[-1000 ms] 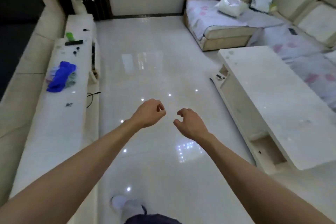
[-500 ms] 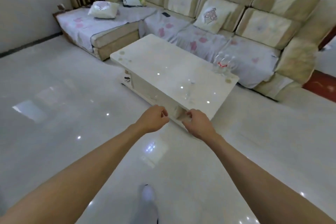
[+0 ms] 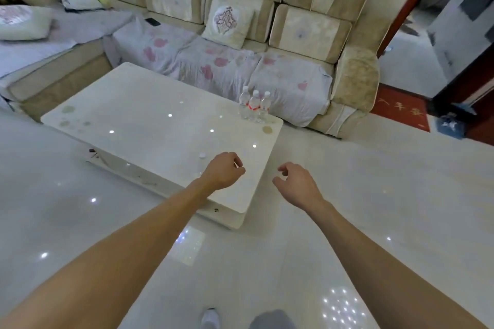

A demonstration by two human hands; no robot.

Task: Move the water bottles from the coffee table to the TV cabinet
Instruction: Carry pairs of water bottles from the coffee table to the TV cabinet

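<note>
Three clear water bottles with white caps and red labels stand close together at the far right corner of the white coffee table. A white cap, seemingly the top of another clear bottle, shows near the table's front edge. My left hand hovers over the near right part of the table, just right of that cap, fingers loosely curled and empty. My right hand hangs beyond the table's right end over the floor, also loosely curled and empty. The TV cabinet is out of view.
A beige sofa with a floral cover runs behind the table, its chaise at the left. A red doormat lies by the doorway at right. Glossy white floor surrounds the table. My foot shows at the bottom.
My view has swung from the TV cabinet side round to the coffee table and sofa, and I have come closer. The bottles are now in clear view. Both hands stay empty.
</note>
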